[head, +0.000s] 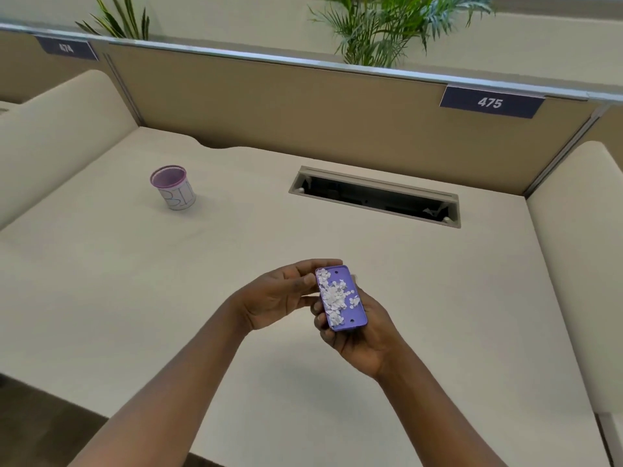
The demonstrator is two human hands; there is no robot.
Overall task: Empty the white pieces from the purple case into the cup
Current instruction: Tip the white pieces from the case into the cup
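Note:
A small purple case point(354, 314) lies open side up over the middle of the desk, held level in both hands. Several white paper pieces point(333, 296) are heaped in it, mostly along its left side. My right hand point(362, 335) cups the case from below and the right. My left hand point(279, 296) grips its far left edge, thumb near the rim. The cup point(173, 187), white with a purple rim and inside, stands upright on the desk far to the left and beyond the hands. What it holds is hidden from here.
The beige desk point(135, 298) has an open cable slot point(374, 197) at the back right. Padded dividers flank both sides, and a tan partition with the sign 475 point(490, 102) closes the back. Plants stand behind the partition.

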